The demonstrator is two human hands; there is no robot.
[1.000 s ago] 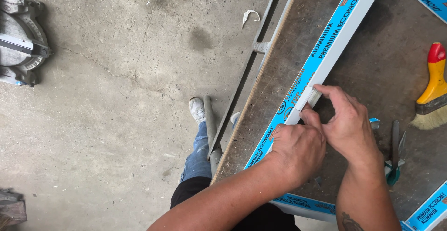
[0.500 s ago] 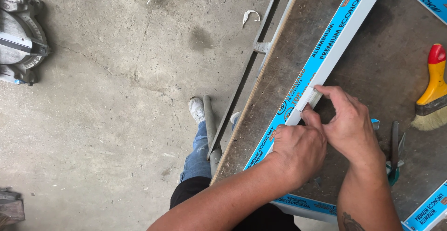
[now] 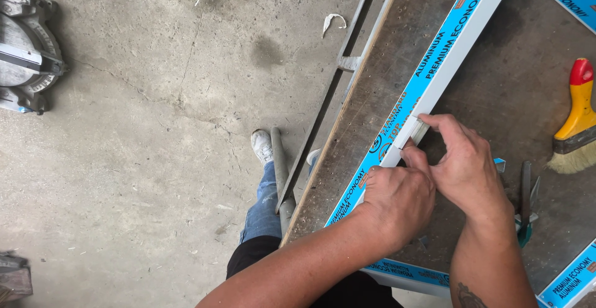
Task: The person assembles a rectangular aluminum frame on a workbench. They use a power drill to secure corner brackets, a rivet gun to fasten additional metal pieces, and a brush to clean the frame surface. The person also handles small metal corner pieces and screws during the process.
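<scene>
Both forearms enter from six o'clock and angle toward one o'clock. The left hand (image 3: 397,199) is curled into a loose fist, knuckles up, thumb tip pointing to eleven o'clock. The right hand (image 3: 465,165) lies just beside it, touching, fingers bent and pinched toward ten o'clock.

Blue film with white and black lettering covers my white aluminium profile (image 3: 434,66); brush (image 3: 574,122) is yellow-handled, red-tipped, pale-bristled; bench (image 3: 496,91) mottled brown.
</scene>
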